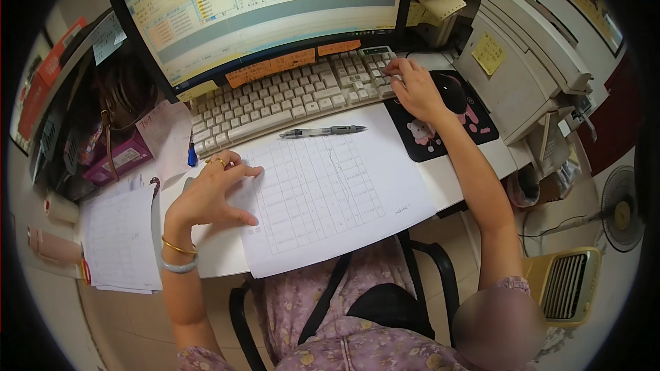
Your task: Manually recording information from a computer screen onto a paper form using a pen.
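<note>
My left hand [216, 191] rests at the left edge of a printed table sheet [313, 199], thumb and fingers apart, with nothing held. A pen [323, 132] lies across the top of that sheet, just below the beige keyboard [275, 103]. Over the keyboard's right end, at the number keys, is my right hand [414, 86]; its fingers are spread and touch or hover at the keys, holding nothing. Behind the keyboard stands a lit monitor [268, 20] showing a window with rows and lists.
Right of the keyboard lies a black mouse pad [419, 141] with a dark mouse [452, 95]. A beige printer [515, 62] stands beyond it. At left are a paper stack [120, 240], a purple box [124, 158] and a brown bag [127, 96]. A fan [622, 206] and a heater-like box [567, 288] stand lower right.
</note>
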Tool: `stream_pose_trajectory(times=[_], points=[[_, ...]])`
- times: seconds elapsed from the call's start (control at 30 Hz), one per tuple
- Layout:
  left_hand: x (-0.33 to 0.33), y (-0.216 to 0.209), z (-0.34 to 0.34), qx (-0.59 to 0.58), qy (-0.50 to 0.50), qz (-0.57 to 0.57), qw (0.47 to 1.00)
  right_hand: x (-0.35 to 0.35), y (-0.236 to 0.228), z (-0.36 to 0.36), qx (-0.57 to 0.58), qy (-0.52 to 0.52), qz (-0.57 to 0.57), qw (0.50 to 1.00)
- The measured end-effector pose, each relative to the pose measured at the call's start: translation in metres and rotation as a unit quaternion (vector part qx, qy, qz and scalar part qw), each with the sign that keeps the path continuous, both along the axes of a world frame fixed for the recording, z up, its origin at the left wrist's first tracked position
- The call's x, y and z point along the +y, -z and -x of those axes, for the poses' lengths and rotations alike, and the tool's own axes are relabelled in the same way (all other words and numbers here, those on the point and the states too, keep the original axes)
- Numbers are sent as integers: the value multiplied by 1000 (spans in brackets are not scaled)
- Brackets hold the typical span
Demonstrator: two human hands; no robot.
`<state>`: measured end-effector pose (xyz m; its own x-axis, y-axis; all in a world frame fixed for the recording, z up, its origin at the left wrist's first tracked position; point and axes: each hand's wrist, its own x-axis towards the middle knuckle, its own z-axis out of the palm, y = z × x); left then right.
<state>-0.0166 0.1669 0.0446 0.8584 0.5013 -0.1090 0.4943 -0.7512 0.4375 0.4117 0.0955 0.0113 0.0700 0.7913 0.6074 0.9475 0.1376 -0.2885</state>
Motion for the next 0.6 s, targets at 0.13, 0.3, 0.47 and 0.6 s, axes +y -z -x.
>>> stream_pose_trajectory(times=[0.13, 0.3, 0.47, 0.6], points=[[0, 2, 4, -2, -1, -13, 1000, -4, -8, 11, -11, 3, -17, 1000], [-1, 0, 3, -21, 17, -21, 999, 2, 1, 12, -38, -20, -28, 999], [-2, 1, 2, -10, 1, 2, 1000, -3, -4, 11, -33, -8, -4, 999], [0, 2, 5, -21, 25, -18, 999, -9, -5, -4, 27, 7, -11, 1000]])
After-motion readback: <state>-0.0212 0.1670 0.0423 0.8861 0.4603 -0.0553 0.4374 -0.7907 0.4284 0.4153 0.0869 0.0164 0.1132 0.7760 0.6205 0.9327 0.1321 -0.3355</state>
